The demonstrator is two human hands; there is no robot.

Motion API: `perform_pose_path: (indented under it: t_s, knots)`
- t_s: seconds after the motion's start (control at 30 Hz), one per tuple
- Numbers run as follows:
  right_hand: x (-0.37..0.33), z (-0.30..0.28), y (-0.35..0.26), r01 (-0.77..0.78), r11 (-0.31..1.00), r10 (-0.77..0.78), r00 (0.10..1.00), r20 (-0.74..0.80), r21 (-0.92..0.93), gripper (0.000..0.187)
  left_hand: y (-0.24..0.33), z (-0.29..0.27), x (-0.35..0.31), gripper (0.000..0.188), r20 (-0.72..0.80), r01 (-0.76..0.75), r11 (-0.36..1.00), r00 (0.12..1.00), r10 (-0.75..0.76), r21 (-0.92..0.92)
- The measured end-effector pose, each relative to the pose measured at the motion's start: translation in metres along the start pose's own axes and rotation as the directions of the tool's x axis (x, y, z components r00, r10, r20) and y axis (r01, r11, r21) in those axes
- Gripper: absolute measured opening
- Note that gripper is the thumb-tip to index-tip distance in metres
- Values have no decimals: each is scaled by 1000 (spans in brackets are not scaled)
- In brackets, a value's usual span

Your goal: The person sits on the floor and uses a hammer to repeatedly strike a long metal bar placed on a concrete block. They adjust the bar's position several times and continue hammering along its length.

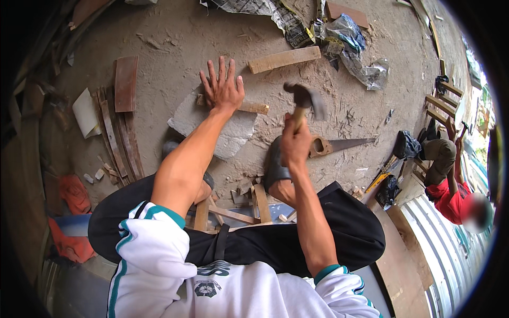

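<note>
Got my right grip (296,141) clamped on the claw hammer (306,100); left grip (222,91), fingers apart, probably steadies the wood strip (253,107) near the far edge of the slab (233,133).

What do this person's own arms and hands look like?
The left hand and right hand are ungloved, with no wristwear visible. Both forearms are bare, below short white sleeves with teal cuffs and teal and dark stripes.

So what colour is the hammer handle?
The hammer handle is light yellowish tan; the head view shows it best.
</note>
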State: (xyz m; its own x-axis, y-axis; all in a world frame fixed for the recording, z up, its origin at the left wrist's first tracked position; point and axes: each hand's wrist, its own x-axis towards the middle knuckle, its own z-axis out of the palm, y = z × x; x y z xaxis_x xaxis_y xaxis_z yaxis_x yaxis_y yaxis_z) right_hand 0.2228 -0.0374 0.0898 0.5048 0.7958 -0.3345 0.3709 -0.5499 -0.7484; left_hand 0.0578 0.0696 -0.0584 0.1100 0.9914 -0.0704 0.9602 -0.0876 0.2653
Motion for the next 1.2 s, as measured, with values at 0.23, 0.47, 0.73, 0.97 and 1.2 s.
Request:
perform_pose_path:
  t_s: [0.23, 0.47, 0.73, 0.97, 1.2]
  knots:
    - [-7, -3, 0, -31, 985, 34, 999, 17, -167, 31, 2, 0, 8, 62, -24, 3, 1000, 1000, -2, 3]
    - [-32, 13, 35, 142, 969, -124, 987, 98, -202, 27, 2, 3, 5, 63, -37, -15, 1000, 999, 16, 27]
    - [-34, 14, 27, 310, 936, -303, 951, 68, -167, 29, 0, 2, 0, 63, -14, 7, 1000, 1000, -6, 22]
    - [-20, 24, 36, 56, 958, -24, 993, 116, -282, 31, 5, -4, 8, 65, 37, 42, 999, 998, -42, 11]
    - [-21, 18, 30, 91, 977, -68, 990, 122, -191, 25, 5, -3, 4, 67, -2, 3, 1000, 1000, -3, 25]
